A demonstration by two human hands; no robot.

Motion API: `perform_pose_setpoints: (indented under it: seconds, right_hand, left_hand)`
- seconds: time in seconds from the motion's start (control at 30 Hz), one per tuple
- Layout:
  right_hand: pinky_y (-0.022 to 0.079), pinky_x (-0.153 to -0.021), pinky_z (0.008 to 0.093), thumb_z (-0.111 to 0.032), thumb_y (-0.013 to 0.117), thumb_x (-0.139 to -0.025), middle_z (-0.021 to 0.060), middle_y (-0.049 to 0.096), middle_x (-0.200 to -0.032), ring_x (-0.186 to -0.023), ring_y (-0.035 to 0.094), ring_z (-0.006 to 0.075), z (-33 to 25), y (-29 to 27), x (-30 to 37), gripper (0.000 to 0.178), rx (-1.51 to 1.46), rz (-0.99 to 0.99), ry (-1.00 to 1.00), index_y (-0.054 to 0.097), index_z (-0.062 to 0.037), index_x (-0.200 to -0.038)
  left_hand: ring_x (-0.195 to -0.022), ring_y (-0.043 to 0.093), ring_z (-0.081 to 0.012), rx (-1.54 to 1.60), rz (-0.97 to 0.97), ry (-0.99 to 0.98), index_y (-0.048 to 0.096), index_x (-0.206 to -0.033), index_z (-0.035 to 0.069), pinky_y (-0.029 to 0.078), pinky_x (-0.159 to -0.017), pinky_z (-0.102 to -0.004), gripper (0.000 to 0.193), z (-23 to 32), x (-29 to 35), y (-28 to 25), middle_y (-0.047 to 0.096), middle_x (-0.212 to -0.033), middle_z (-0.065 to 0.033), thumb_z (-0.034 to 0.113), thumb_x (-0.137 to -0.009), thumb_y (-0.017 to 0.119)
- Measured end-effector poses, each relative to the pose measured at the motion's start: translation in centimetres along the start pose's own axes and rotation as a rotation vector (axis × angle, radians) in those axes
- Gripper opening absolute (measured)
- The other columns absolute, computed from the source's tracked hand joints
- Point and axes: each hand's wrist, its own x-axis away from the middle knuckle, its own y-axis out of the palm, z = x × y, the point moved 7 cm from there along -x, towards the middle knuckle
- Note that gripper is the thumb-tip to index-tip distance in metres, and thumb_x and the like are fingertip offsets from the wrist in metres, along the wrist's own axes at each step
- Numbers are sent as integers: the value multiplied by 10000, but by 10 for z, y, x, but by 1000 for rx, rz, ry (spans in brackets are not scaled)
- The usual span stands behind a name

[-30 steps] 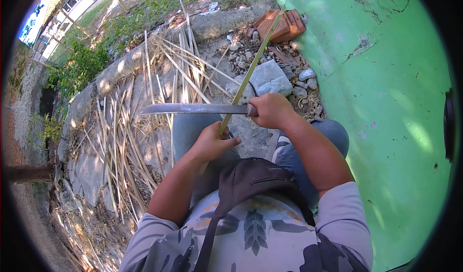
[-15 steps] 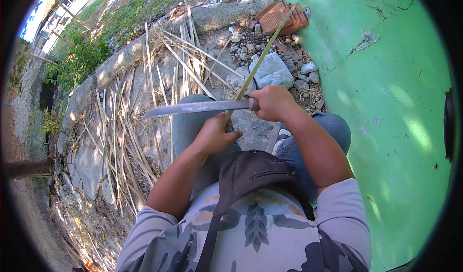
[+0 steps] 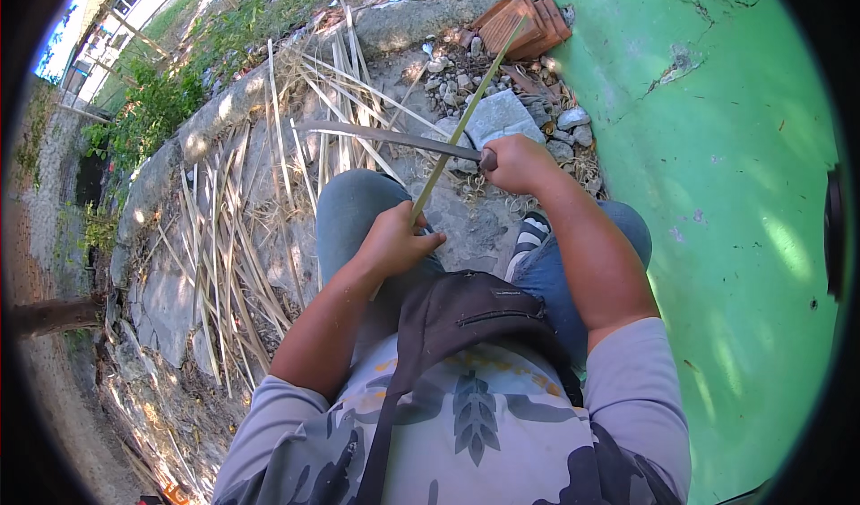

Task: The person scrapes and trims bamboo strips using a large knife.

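My left hand (image 3: pixel 399 241) is closed around the lower part of a long green bamboo strip (image 3: pixel 469 112), which slants up and away to the right. In my right hand (image 3: pixel 521 164) is the dark handle of a machete (image 3: pixel 385 135). Its long blade points left and crosses the strip a good way above my left hand. Whether the edge bites into the strip I cannot make out. The strip's lower end is hidden by my left hand and forearm.
Many pale split strips (image 3: pixel 224 263) lie to the left, with more (image 3: pixel 349 93) ahead. A whitish stone block (image 3: pixel 503 120), rubble and stacked terracotta tiles (image 3: pixel 524 28) sit ahead. A cracked green floor (image 3: pixel 717 236) spans the right. A low concrete edge (image 3: pixel 215 115) borders plants.
My right hand has moved outward and slightly right, sliding the machete farther up along the strip. The blade is now tilted, tip higher. The strip's far end has shifted a little left.
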Motion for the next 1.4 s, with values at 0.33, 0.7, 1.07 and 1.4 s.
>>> perform_pose_setpoints:
  seconds: [0.33, 0.7, 1.07, 1.4]
  right_hand:
    - [558, -817, 454, -206, 698, -759, 135, 736, -924, -917, 706, 344, -11, -12, 9, 213, 72, -16, -65, 751, -168, -962]
    - [557, -813, 461, -203, 667, -793, 142, 731, -910, -902, 706, 350, -35, -14, 21, 196, 175, -10, -135, 755, -166, -965]
    - [556, -809, 458, -221, 689, -786, 133, 731, -929, -906, 704, 344, -32, -23, 19, 167, 210, 12, -107, 742, -158, -931]
    - [538, -744, 487, -215, 673, -798, 198, 700, -840, -824, 676, 412, 27, -42, 19, 155, -51, 224, 76, 711, -97, -891]
  left_hand:
    - [-718, 589, -200, -50, -2, 42, 574, -926, -3, 489, -664, -357, 469, 6, 10, 2, 611, -783, -108, 328, -774, 868]
    - [-736, 609, -229, -73, -30, 25, 579, -924, -6, 505, -696, -366, 475, 11, 14, -1, 625, -800, -132, 347, -789, 866]
    - [-732, 615, -237, -140, -50, 75, 578, -930, -12, 505, -683, -375, 473, 13, 18, -5, 627, -801, -137, 342, -796, 861]
    - [-722, 572, -190, -34, 12, 87, 563, -905, 6, 485, -669, -358, 461, 7, 16, -9, 597, -774, -93, 331, -794, 871]
